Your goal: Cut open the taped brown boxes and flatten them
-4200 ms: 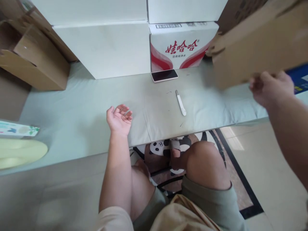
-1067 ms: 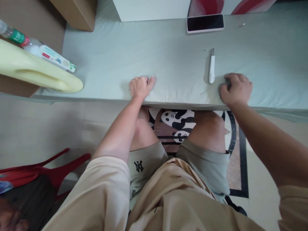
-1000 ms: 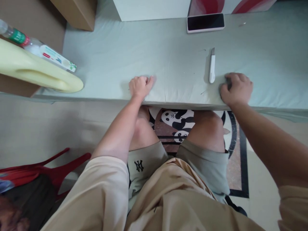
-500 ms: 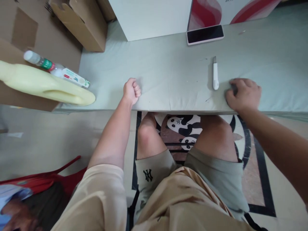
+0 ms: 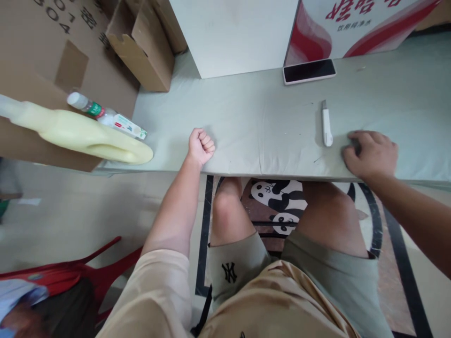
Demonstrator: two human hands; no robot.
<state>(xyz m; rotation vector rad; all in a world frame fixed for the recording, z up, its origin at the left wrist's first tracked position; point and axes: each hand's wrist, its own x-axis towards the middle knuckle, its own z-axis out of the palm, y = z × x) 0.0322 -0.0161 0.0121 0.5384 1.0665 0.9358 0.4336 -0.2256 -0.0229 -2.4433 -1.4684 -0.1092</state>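
My left hand [image 5: 201, 146] rests on the cloth-covered table [image 5: 239, 122] near its front edge, closed in a fist; no object shows in it. To the right, my right hand [image 5: 374, 152] lies on the same cloth with fingers curved and thumb apart from the index finger, holding nothing visible. Just left of it is a white utility knife [image 5: 327, 126], its blade end pointing away from me. The knife touches neither hand. A phone-like black and white device [image 5: 309, 72] lies farther back, against a red and white box [image 5: 352, 30].
Cardboard boxes [image 5: 148, 51], a clear bottle [image 5: 105, 116] and a pale yellow bottle-shaped object [image 5: 81, 134] occupy the left side. A white panel [image 5: 236, 37] stands at the back. Another person sits on a red chair [image 5: 105, 277] at the lower left.
The whole view has shifted, so the table items and both hands appear lower and farther right. Both hands keep the same pose on the cloth.
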